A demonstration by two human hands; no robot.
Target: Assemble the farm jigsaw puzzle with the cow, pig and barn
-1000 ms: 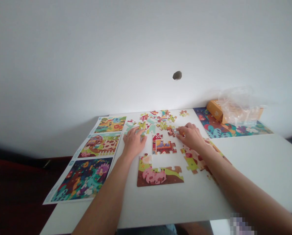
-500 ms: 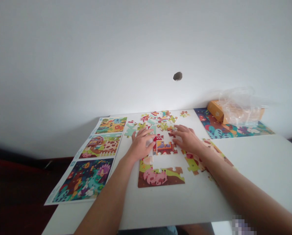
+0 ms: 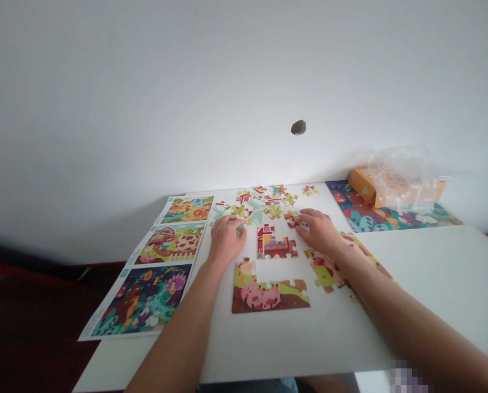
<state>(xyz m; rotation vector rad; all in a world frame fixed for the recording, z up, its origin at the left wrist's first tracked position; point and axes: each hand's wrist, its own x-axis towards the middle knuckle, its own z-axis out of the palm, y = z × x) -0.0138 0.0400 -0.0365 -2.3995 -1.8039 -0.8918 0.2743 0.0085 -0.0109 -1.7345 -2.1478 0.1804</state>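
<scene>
My left hand is open above the table, its fingers bent forward beside pale green puzzle pieces. My right hand has its thumb and fingers around the right side of a brown and red puzzle piece, which they partly cover. Between my hands lies a joined barn section with a red roof and an orange window. Nearer to me is a joined corner section with a pink spotted pig. Under my right forearm, another joined section is partly hidden.
Several loose pieces lie toward the wall. A sheet with three printed pictures lies at the left. On the right, an orange box and a clear plastic bag rest on a dark puzzle picture. The wall has a hole.
My left hand has drawn back left from the barn section, uncovering its left edge. My right hand has shifted slightly right, showing more of the brown and red piece.
</scene>
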